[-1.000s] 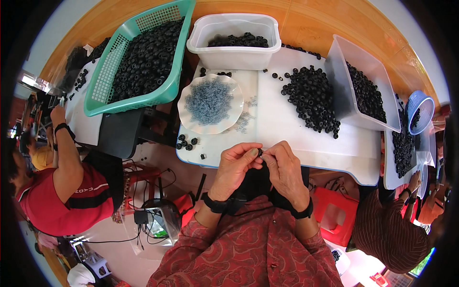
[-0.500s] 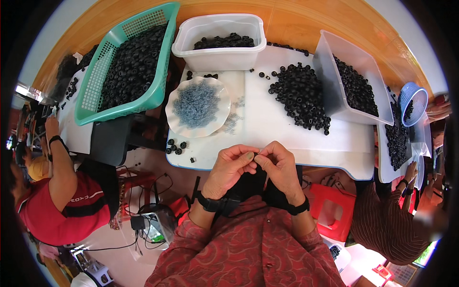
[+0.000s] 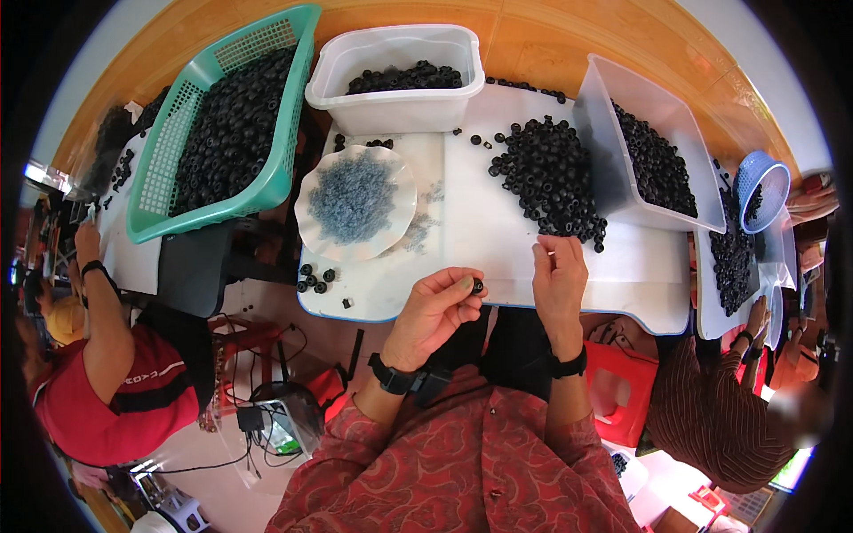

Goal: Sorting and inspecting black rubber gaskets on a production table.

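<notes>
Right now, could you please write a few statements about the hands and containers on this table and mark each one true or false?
1. The left hand pinches a small black ring. True.
2. The right hand rests inside the green basket. False: it is at the near edge of the loose pile of black rings, far from the basket.
3. The white plate holds small grey-blue pieces. True.
4. The white tub is empty. False: it holds black rings.
5. The two hands are apart. True.

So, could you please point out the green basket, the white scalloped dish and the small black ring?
green basket (image 3: 293, 169): head view, right wall.
white scalloped dish (image 3: 395, 169): head view, right rim.
small black ring (image 3: 478, 286): head view, its middle, at the left hand's fingertips.
</notes>
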Available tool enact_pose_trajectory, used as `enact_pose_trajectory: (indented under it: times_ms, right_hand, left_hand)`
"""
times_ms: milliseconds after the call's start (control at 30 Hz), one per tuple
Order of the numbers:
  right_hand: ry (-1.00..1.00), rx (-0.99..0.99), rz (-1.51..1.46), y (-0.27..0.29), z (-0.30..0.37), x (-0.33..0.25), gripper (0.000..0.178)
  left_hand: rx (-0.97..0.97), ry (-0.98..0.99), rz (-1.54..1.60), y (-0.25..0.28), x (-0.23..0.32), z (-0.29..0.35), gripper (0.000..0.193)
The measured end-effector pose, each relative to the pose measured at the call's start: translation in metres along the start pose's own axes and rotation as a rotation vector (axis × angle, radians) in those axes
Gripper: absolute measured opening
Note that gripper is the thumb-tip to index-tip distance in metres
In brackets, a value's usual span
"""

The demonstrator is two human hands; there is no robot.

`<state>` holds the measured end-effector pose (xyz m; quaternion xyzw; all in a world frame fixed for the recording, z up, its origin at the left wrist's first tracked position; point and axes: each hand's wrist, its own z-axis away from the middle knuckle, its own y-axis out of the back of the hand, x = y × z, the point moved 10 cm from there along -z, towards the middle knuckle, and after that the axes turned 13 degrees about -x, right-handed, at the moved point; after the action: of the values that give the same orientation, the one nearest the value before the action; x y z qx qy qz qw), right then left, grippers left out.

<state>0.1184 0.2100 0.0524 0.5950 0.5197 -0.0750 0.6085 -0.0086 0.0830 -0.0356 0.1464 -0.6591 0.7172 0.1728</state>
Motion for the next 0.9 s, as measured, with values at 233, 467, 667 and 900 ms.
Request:
enact_pose_trajectory:
  times_ms: [233, 467, 667, 900]
  right_hand:
    - [-0.110, 0.023, 0.298, -0.001, -0.005, 0.026, 0.016]
    - [-0.067, 0.056, 0.223, 0.002, -0.007, 0.026, 0.014]
    - [-0.102, 0.029, 0.358, -0.002, -0.011, 0.025, 0.008]
    - [-0.062, -0.024, 0.319, -0.011, -0.016, 0.025, 0.006]
  left_hand:
    - [0.034, -0.004, -0.007, 0.005, -0.001, 0.001, 0.020]
    - [0.048, 0.004, -0.033, 0.004, 0.001, 0.001, 0.020]
    - [0.052, 0.011, -0.041, 0.003, 0.000, 0.000, 0.020]
    - [0.052, 0.007, -0.049, 0.004, 0.001, 0.000, 0.020]
